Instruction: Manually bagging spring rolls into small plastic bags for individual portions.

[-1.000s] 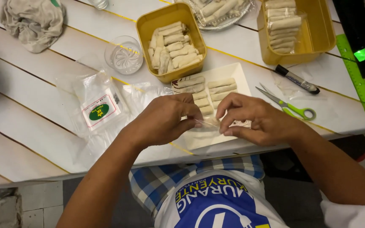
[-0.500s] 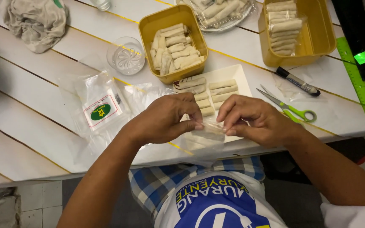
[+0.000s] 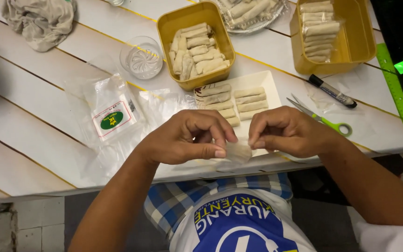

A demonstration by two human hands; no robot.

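Two yellow tubs (image 3: 183, 28) (image 3: 364, 42), one glass (image 3: 142, 59), one marker (image 3: 333, 91), one pair of scissors (image 3: 320, 119).

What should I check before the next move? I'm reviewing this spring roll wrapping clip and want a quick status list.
1. Wrapper held at both ends by left hand and right hand: ok.
2. Roll sealed shut: cannot tell, fingers hide it.
3. Free space on white tray beside finished rolls: ok.
4. Scissors lying apart from the right hand: ok.
5. Water in glass bowl: cannot tell.
6. Wrapper packet close to the left hand: ok.
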